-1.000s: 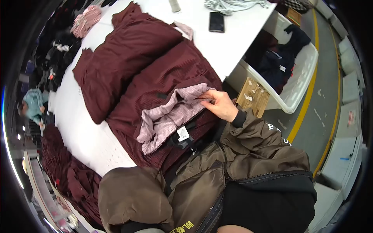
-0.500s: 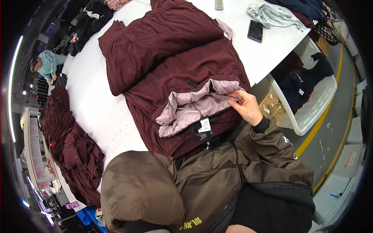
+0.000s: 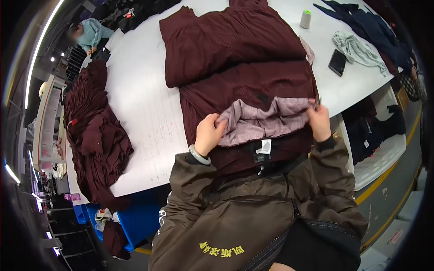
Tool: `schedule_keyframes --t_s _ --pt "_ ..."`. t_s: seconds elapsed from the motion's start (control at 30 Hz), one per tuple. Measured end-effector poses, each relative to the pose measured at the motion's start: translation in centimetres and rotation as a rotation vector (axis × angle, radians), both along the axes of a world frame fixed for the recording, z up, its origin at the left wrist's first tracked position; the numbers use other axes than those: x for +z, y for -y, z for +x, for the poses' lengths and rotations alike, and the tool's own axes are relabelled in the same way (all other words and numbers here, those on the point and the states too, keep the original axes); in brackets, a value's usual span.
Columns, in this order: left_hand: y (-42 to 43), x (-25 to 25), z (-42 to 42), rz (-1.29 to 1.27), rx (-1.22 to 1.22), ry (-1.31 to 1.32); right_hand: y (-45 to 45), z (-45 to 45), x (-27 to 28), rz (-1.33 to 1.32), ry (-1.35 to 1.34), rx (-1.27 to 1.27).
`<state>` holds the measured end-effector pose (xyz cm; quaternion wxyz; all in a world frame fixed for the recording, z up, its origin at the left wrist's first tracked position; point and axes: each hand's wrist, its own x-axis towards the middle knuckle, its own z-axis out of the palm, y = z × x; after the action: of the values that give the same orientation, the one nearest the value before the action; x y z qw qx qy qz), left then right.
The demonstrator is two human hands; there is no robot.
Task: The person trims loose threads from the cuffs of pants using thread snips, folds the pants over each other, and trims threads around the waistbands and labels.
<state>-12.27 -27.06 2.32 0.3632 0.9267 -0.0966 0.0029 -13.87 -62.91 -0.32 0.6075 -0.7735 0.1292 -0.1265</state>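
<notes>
A dark maroon garment (image 3: 244, 81) lies on the white table in front of me, its upper part folded over in a puffy layer. Its pink checked lining (image 3: 266, 118) shows at the opening near me, with white and black labels below. My left hand (image 3: 210, 134), a pale band round its wrist, pinches the lining's left end. At the right end my right hand (image 3: 319, 121) is closed on the lining edge; a small dark pointed thing sticks up by its fingers, too small to make out.
Maroon clothes (image 3: 97, 135) are heaped at the table's left. A thread spool (image 3: 305, 20), phone (image 3: 337, 63) and grey-green cloth (image 3: 359, 50) lie right. Beside the table stand a white bin (image 3: 377, 158) and blue bin (image 3: 140, 221). A person (image 3: 92, 35) is far left.
My left hand has come into view and taken hold of the lining's left end. My right hand stays at the right end. The view has shifted, so the table and garment appear further right.
</notes>
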Motion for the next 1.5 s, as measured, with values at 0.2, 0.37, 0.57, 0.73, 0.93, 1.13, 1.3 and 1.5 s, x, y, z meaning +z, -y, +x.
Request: schedule_keyframes --t_s 0.2,0.37,0.57,0.73,0.93,1.13,1.3,1.5 --pt "1.6 2.6 2.2 -1.21 0.17 -0.26 -9.5 1.3 11.3 -0.042 0.566 -0.065" --pt "3.1 4.3 1.3 -1.245 0.214 -0.149 -17.7 2.8 6.5 -0.109 0.299 0.515" --pt "1.6 4.2 0.4 -1.264 0.214 -0.083 -19.4 4.5 3.8 0.255 0.169 0.65" --pt "0.9 3.5 -0.4 -1.327 0.231 -0.071 -19.0 4.4 3.5 -0.133 0.373 0.582" --pt "-4.0 0.3 -2.4 -0.95 0.277 0.027 -16.0 2.1 2.1 -0.23 0.345 0.512" --pt "-3.3 3.2 0.5 -0.346 0.333 0.434 -15.2 0.1 -1.0 -0.276 0.261 0.616" --pt "0.2 2.8 4.8 -0.003 0.11 0.338 -15.4 -0.4 -1.6 -0.221 0.337 0.569" --pt "1.5 1.6 4.8 -0.335 0.237 0.158 -14.8 -0.5 -0.1 -0.089 0.227 0.555"
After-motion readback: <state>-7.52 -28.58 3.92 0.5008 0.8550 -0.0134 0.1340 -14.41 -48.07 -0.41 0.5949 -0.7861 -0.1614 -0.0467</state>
